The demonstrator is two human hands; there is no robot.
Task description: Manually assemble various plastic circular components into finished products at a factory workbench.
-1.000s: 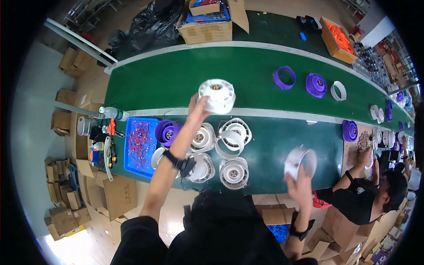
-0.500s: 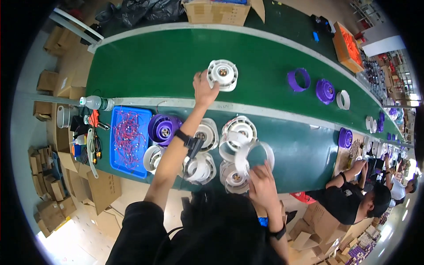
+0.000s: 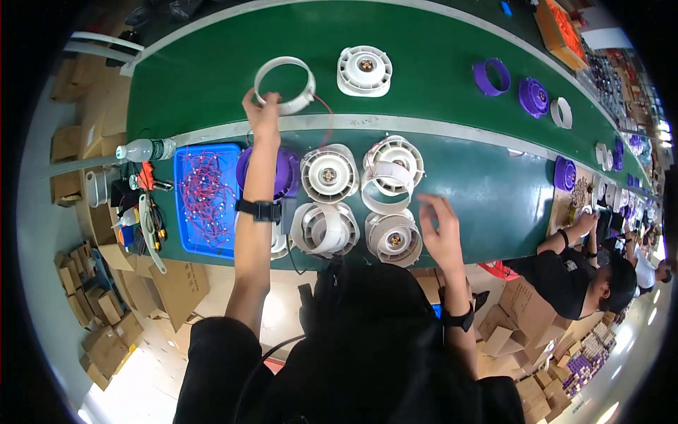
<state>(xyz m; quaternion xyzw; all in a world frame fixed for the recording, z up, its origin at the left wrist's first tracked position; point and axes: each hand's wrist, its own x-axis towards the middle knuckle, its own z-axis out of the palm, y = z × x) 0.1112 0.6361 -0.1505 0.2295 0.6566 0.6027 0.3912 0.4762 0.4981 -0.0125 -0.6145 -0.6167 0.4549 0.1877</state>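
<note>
Gripping a white ring (image 3: 299, 104) by its near-left edge, the person's left hand (image 3: 264, 119) sits at the end of an outstretched forearm; the ring extends ahead and rightward of the fingers, near a white housing (image 3: 365, 73). The right hand (image 3: 443, 233), thumb and fingers parted, is just right of a second white ring (image 3: 387, 207).

The green bench (image 3: 487, 198) supports a white housing (image 3: 365, 71) at 12 o'clock, a purple housing (image 3: 534, 97) at 2, a blue tray (image 3: 201, 246) at 9.
</note>
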